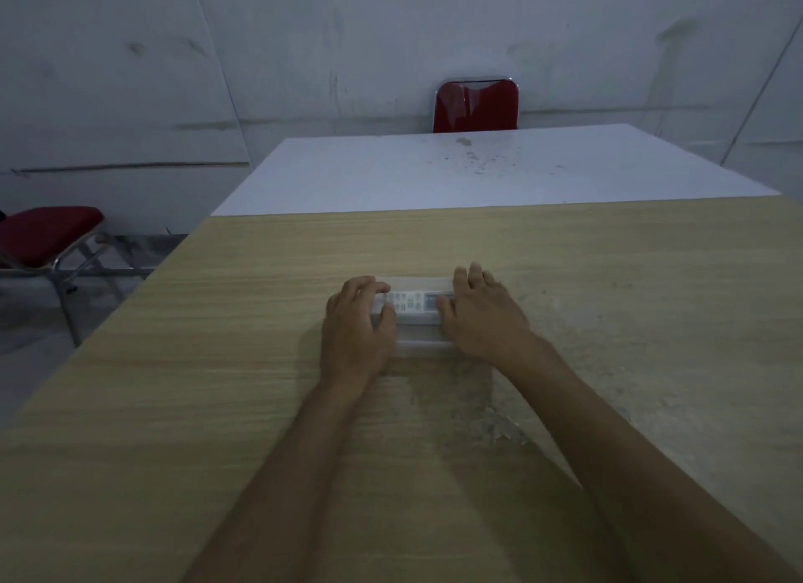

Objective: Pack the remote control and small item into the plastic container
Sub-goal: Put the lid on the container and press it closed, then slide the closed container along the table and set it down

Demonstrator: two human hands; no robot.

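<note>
My left hand [356, 326] and right hand [482, 317] clasp the translucent plastic container [419, 335], white remote control [410, 302] inside; bench [260, 408] edges well apart.

Both hands rest on a clear plastic container [419, 321] lying on the wood-grain worktop [217, 343]. The left hand [356, 326] covers the container's left end, fingers curled over its top; the right hand [482, 313] covers the right end, fingers spread toward the far edge. Between them a white remote control [415, 301] shows through the clear plastic, buttons up, lying lengthwise left to right. A white table [391, 174] adjoins the far edge, a red chair [476, 104] behind it, another red chair [45, 232] at left.
</note>
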